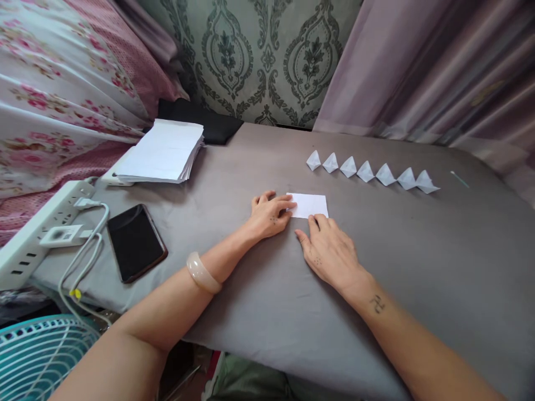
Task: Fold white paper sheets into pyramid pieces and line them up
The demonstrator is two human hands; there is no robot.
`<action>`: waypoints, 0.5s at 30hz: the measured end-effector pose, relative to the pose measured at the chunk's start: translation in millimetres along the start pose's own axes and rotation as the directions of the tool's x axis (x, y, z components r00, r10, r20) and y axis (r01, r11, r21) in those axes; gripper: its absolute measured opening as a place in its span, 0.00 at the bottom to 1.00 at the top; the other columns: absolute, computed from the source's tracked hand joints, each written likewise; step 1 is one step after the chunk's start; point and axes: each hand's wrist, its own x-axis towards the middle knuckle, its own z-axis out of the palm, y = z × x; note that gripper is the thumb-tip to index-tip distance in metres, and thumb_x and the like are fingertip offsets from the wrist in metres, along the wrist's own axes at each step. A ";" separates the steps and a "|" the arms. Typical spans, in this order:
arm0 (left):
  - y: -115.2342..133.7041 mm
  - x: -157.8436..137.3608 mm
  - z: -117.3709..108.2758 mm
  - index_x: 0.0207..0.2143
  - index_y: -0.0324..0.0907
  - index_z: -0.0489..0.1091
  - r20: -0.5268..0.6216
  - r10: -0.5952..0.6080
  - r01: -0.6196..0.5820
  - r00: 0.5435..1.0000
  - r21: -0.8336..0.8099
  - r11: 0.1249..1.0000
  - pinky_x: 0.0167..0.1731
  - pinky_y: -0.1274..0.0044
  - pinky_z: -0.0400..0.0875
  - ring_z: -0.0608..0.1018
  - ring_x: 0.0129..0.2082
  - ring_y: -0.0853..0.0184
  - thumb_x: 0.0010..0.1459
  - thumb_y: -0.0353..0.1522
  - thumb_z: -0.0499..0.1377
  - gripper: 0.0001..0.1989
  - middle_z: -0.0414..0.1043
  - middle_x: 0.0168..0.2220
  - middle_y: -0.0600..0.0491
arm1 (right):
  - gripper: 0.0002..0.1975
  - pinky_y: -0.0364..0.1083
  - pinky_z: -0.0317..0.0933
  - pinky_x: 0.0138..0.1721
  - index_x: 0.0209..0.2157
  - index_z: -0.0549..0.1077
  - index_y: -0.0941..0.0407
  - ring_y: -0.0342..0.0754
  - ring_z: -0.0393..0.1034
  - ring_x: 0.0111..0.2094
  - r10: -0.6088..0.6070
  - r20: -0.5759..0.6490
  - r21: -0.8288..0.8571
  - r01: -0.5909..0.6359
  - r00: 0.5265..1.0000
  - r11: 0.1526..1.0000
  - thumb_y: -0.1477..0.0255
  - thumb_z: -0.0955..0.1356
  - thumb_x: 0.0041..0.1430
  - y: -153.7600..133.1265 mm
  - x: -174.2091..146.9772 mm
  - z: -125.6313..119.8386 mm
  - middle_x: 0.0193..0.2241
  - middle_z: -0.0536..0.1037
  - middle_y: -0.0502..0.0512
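Observation:
A small white sheet of paper (310, 204), folded into a rectangle as far as I can see, lies flat on the grey-covered table. My left hand (271, 214) rests at its left edge, fingers stretched out, with fingertips on the paper. Along the near edge, my right hand (330, 248) lies palm down with its fingers on the paper and the thumb apart. Neither hand grips the paper; both press on it from above. Beyond them, a slanting row of several folded paper boats (365, 171) stands to the right.
A stack of white paper (161, 150) sits at the back left, by a black folded item (217, 125). Nearer are a phone (136, 242), a power strip (29, 239) with cables, and a turquoise fan (45, 356) below the edge. A thin stick (460, 179) lies far right.

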 end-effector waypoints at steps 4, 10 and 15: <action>1.8 1.2 7.1 0.47 0.52 0.75 -0.098 -0.009 0.008 0.995 -0.009 1.000 0.57 0.54 0.48 0.60 0.61 0.50 0.60 0.44 0.55 0.16 0.69 0.57 0.55 | 0.24 0.52 0.64 0.39 0.51 0.70 0.68 0.57 0.67 0.44 0.055 0.019 -0.010 -0.055 0.998 0.998 0.63 0.58 0.67 3.4 0.6 -1.9 0.44 0.72 0.69; -3.2 5.8 12.4 0.45 0.52 0.76 -0.116 0.004 -0.010 0.993 -0.052 0.999 0.54 0.51 0.50 0.61 0.60 0.47 0.58 0.40 0.60 0.13 0.71 0.55 0.54 | 0.19 0.50 0.61 0.28 0.41 0.75 0.64 0.58 0.67 0.38 0.049 -0.070 -0.007 -0.050 0.996 0.999 0.67 0.58 0.65 7.6 1.9 -0.2 0.36 0.72 0.69; -7.8 5.6 2.2 0.48 0.55 0.73 -0.012 0.029 -0.030 1.000 -0.069 0.997 0.55 0.49 0.50 0.58 0.63 0.48 0.59 0.33 0.57 0.15 0.69 0.57 0.55 | 0.17 0.49 0.59 0.29 0.38 0.76 0.61 0.56 0.67 0.39 0.062 -0.049 0.051 -0.060 0.997 0.997 0.69 0.58 0.65 14.8 2.3 -3.8 0.38 0.72 0.67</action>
